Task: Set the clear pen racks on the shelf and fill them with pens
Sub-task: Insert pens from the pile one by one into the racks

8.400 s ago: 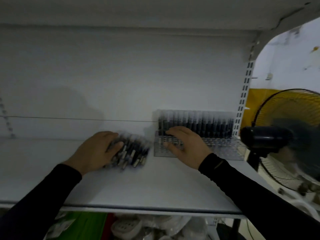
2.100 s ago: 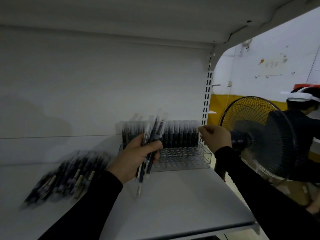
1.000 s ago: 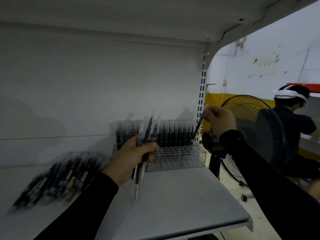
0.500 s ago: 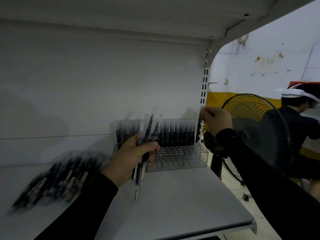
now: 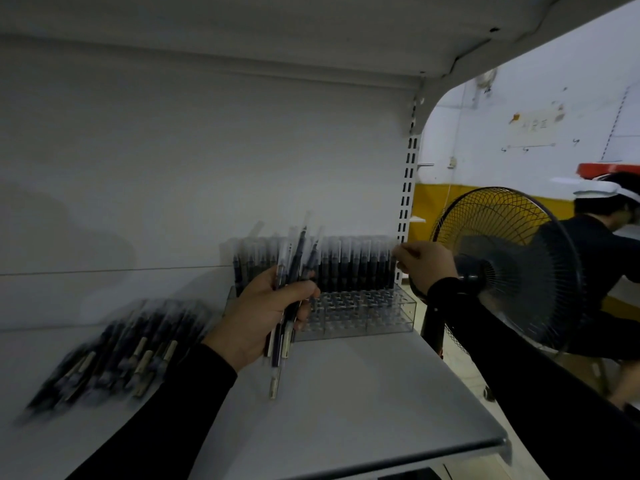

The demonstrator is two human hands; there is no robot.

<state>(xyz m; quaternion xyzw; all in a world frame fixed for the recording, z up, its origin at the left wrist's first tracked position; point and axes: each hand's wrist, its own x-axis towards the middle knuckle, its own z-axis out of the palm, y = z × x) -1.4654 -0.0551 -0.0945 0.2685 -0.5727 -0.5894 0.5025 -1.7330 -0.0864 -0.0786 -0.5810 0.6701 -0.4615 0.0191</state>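
- Head view, progress: one clear rack already stands on the shelf, at its back right corner against the rear panel. Its rearmost row carries upright pens; the rows of holes in front show no pens. Judged from this, filling is in an early stage. No second rack is visible.
- Head view, supply: a loose pile of pens lies flat on the shelf towards its left edge, blurred; it awaits racking.
- Head view, left hand: the grip is clenched round a small bundle of pens, held roughly upright just in front of the rack's left part.
- Head view, right hand: at the right end of the filled row, fingers pinched together at a pen top; whether it truly holds that pen cannot be told.
- Head view, surroundings: a fan stands beyond the shelf's right edge, with another person behind it.
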